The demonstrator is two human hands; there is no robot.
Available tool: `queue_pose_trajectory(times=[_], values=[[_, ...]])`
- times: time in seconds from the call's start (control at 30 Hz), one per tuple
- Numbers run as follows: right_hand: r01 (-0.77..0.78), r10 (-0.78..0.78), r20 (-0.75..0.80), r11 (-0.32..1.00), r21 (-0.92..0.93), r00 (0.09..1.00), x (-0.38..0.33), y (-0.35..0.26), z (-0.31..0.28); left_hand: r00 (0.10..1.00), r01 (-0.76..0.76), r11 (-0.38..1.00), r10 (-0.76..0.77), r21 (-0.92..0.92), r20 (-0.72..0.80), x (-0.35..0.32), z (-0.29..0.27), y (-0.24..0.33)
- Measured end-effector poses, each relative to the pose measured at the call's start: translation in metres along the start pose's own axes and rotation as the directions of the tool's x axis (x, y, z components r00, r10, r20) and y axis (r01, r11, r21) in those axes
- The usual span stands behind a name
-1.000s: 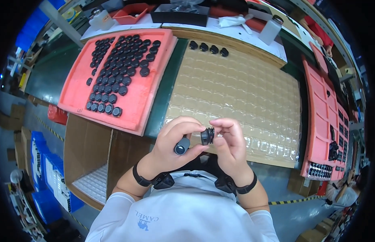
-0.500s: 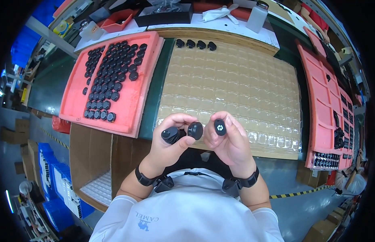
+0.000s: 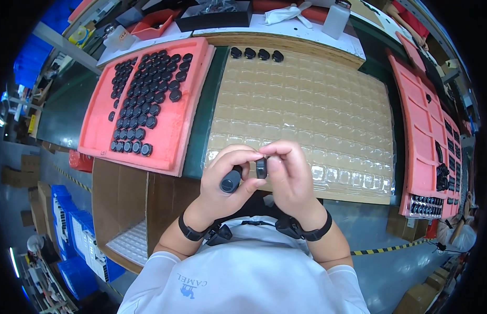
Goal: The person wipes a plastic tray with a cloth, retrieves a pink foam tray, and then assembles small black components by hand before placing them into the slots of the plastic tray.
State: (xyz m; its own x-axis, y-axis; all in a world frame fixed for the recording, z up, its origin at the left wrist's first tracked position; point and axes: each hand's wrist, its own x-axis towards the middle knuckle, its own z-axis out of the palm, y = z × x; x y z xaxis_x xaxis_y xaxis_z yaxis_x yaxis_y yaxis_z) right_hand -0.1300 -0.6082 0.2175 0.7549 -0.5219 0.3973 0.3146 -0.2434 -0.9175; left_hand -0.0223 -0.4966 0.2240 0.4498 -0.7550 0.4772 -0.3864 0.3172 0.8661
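**Four caps placed, most of the tray still bare**

Both hands meet over the clear tray's [image 3: 306, 110] near edge. The left hand [image 3: 228, 180] grips a black cylinder [image 3: 231, 181]; the right hand [image 3: 290, 178] pinches a small black cap [image 3: 261, 168]. Four caps [image 3: 256, 53] sit in the tray's far row; many remain on the pink foam pad [image 3: 149, 99].

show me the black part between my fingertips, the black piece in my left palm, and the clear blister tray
black part [image 3: 261, 168], head view, its side face.
black piece [image 3: 230, 181], head view, rounded end.
clear blister tray [image 3: 306, 99], head view, bare pockets.
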Motion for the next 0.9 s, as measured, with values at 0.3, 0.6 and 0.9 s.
queue_pose_trajectory(times=[0.3,0.6,0.9], values=[[-0.119,0.114,0.048,0.983,0.137,0.992,0.001,-0.006,0.0,1.0,-0.009,1.0,0.009,-0.015,0.003,-0.002,-0.003,-0.003],[-0.077,0.074,0.032,0.987,0.141,0.997,0.0,-0.006,-0.003,1.0,-0.021,1.0,0.021,0.013,0.012,-0.001,-0.005,0.001],[-0.086,0.084,0.02,0.969,0.229,0.996,-0.002,-0.001,0.004,1.0,-0.024,1.0,0.024,0.005,0.018,-0.002,-0.006,0.0]])
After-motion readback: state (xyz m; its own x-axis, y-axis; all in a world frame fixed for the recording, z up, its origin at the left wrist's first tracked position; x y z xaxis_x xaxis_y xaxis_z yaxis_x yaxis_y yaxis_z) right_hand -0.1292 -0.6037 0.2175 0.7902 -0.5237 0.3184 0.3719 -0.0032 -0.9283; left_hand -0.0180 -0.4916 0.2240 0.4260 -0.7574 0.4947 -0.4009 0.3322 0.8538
